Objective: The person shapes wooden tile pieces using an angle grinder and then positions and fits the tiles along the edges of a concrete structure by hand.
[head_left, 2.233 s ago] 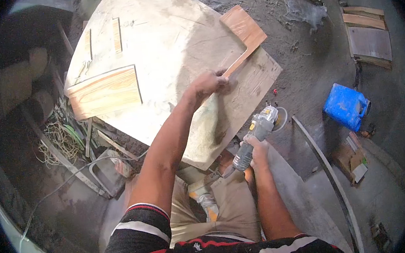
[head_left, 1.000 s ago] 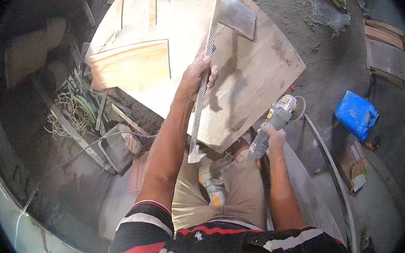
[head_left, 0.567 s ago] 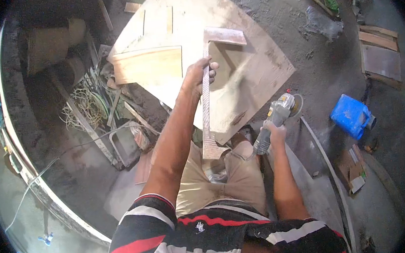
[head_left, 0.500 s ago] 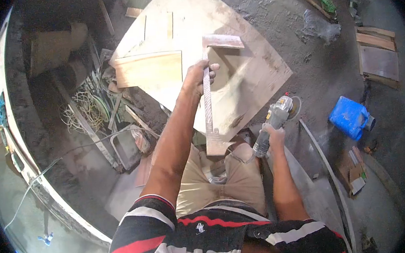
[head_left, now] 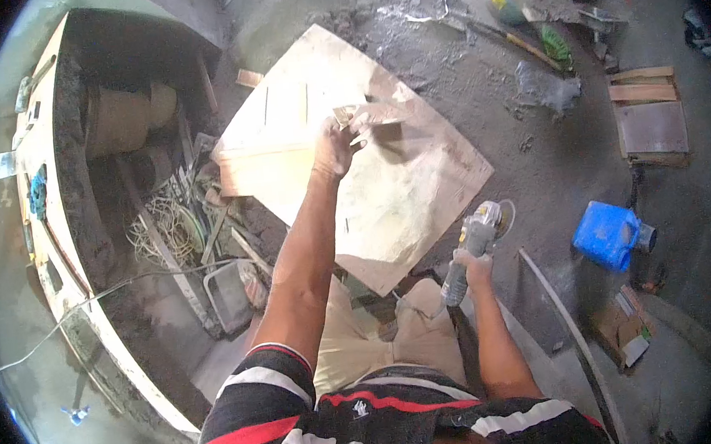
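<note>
My left hand (head_left: 337, 146) is out over a square pale board (head_left: 452, 167), its fingers closed on a wooden piece (head_left: 344, 115). That piece is foreshortened now, so most of its length does not show; a thin part of it sticks out to the right above a dark shadow. My right hand (head_left: 474, 267) is wrapped round the body of a grey angle grinder (head_left: 480, 232), held upright beside my right knee. A disc guard shows at the grinder's top end. Whether the disc spins I cannot tell.
A wide plank (head_left: 266, 170) lies on the board's left side. To the left are tangled wire (head_left: 162, 235), a tray (head_left: 228, 296) and a long bench edge (head_left: 121, 344). A blue jug (head_left: 603, 234), a carton (head_left: 623, 330) and stacked wood (head_left: 652, 128) stand right.
My left hand has tilted the wooden piece, and its long arm no longer shows across the board. The grinder stays in my right hand, slightly lower. The whole view has shifted.
</note>
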A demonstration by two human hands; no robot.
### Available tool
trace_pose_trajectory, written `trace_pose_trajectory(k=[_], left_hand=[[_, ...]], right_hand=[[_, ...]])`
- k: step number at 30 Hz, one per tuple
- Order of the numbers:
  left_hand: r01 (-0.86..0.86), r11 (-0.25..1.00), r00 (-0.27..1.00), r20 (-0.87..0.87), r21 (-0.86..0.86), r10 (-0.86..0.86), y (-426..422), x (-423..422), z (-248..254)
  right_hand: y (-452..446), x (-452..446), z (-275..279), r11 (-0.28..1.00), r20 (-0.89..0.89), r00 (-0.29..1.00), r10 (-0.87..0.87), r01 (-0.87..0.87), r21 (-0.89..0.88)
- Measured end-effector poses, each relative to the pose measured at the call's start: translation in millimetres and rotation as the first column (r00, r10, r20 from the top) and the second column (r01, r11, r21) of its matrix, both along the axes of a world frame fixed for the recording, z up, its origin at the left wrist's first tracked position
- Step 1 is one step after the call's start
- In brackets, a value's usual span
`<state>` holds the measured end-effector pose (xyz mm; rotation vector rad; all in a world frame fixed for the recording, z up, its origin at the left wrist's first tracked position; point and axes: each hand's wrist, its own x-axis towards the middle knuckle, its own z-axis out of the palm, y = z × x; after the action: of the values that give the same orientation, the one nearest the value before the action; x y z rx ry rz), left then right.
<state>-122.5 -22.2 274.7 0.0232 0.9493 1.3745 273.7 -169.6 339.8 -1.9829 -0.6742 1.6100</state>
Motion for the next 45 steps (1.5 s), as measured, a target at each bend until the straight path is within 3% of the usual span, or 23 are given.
trace_pose_trajectory(k=[3, 5, 7, 9, 10, 11, 13, 14, 16, 17, 19, 20, 22, 23, 25, 27, 29, 33, 35, 36, 39, 42, 45], left_hand=[[0.005, 0.992, 1.0, 0.009, 0.123, -0.006, 9.5, -9.2, -0.3], [-0.017, 0.969, 0.994, 0.109, 0.247, -0.011, 14.5, -15.3, -5.8], [-0.036, 0.97, 0.975, 0.221, 0.24, -0.018, 22.4, -22.9, -13.9], [0.21, 0.959, 0.932, -0.336, 0.188, -0.138, 33.0, -25.2, -12.3], [0.19, 0.98, 0.886, -0.44, 0.056, -0.147, 34.1, -25.6, -7.6], [0.189, 0.98, 0.887, -0.438, 0.057, -0.145, 39.0, -29.0, -3.5], [0.318, 0.933, 0.713, -0.605, -0.171, -0.354, 49.6, -38.0, -11.2], [0.318, 0.933, 0.716, -0.601, -0.172, -0.355, 53.0, -40.7, -15.1], [0.318, 0.903, 0.416, -0.813, -0.29, -0.408, 56.6, -42.5, -29.5], [0.322, 0.9, 0.419, -0.808, -0.294, -0.414, 57.1, -40.4, -37.0], [0.264, 0.891, 0.15, -0.896, -0.37, -0.417, 60.0, -34.8, -58.9], [0.271, 0.888, 0.154, -0.894, -0.372, -0.421, 60.6, -32.9, -70.1], [0.21, 0.977, -0.029, -0.999, -0.046, -0.041, 58.1, -30.9, -111.3], [0.213, 0.976, -0.022, -0.999, -0.048, -0.044, 59.3, -30.6, -120.4], [0.318, 0.933, 0.485, -0.817, -0.169, -0.313, 61.7, -35.0, -116.6], [0.345, 0.926, 0.49, -0.812, -0.153, -0.317, 64.9, -39.3, -113.8], [0.446, 0.851, 0.35, -0.822, -0.277, -0.45, 69.5, -46.4, -94.2], [0.515, 0.818, 0.286, -0.848, -0.257, -0.447, 48.0, -46.5, -66.6], [0.502, 0.835, 0.378, -0.812, -0.224, -0.445, 28.9, -49.0, -55.2], [0.534, 0.798, 0.416, -0.734, -0.28, -0.537, 20.1, -52.5, -35.6], [0.554, 0.796, 0.594, -0.554, -0.245, -0.583, -25.9, -55.7, -13.3], [0.594, 0.729, 0.452, -0.608, -0.34, -0.652, -68.3, -62.5, 19.5], [0.613, 0.689, 0.472, -0.52, -0.387, -0.712, -111.5, -76.3, 21.9]], right_hand=[[3.2, 9.7, -4.6, 0.998, 0.039, 0.998, 0.056, -0.058, 0.038], [2.1, 4.2, 1.0, 0.998, 0.052, 0.998, 0.04, -0.043, 0.052], [-2.9, 3.2, -7.7, 0.999, 0.028, 0.999, -0.018, 0.016, 0.045], [-8.5, 2.7, -16.7, 0.999, 0.042, 0.998, -0.039, 0.038, 0.021], [-10.8, 1.7, -20.6, 0.998, 0.046, 0.997, -0.064, 0.065, -0.001], [-13.3, 0.9, -25.1, 0.998, 0.048, 0.997, -0.063, 0.063, -0.001], [-12.9, -10.9, -25.7, 0.998, 0.053, 0.997, -0.056, 0.054, 0.032], [-12.6, -15.9, -26.6, 0.998, 0.056, 0.997, -0.053, 0.05, 0.042], [-11.1, -25.2, -21.6, 0.999, 0.009, 0.999, -0.05, 0.05, -0.017], [-10.7, -29.4, -19.5, 0.998, 0.015, 0.998, -0.053, 0.053, -0.022], [-7.6, -37.3, -17.2, 0.996, -0.007, 0.998, -0.067, 0.066, -0.059], [-6.3, -40.5, -16.1, 0.996, 0.0, 0.997, -0.072, 0.072, -0.062], [-3.0, -46.1, -12.8, 0.995, -0.027, 0.996, -0.085, 0.084, -0.055], [-0.9, -48.2, -11.5, 0.994, -0.019, 0.996, -0.089, 0.087, -0.058], [0.4, -51.0, -10.8, 0.994, 0.002, 0.997, -0.083, 0.082, -0.074], [0.0, -49.7, -11.3, 0.994, 0.013, 0.997, -0.078, 0.079, -0.076], [1.0, -49.7, -14.0, 0.994, 0.017, 0.997, -0.071, 0.072, -0.077], [-2.1, -44.1, -19.9, 0.994, 0.016, 0.997, -0.076, 0.077, -0.075], [-3.6, -39.7, -22.0, 0.996, 0.0, 0.998, -0.059, 0.059, -0.072], [-3.3, -39.8, -21.3, 0.996, -0.008, 0.998, -0.061, 0.06, -0.063], [5.6, -55.4, 3.0, 0.996, -0.006, 0.998, -0.063, 0.063, -0.06], [7.4, -56.6, 8.5, 0.995, -0.019, 0.997, -0.072, 0.07, -0.067], [3.5, -47.3, 4.6, 0.995, -0.04, 0.997, -0.07, 0.067, -0.072]])
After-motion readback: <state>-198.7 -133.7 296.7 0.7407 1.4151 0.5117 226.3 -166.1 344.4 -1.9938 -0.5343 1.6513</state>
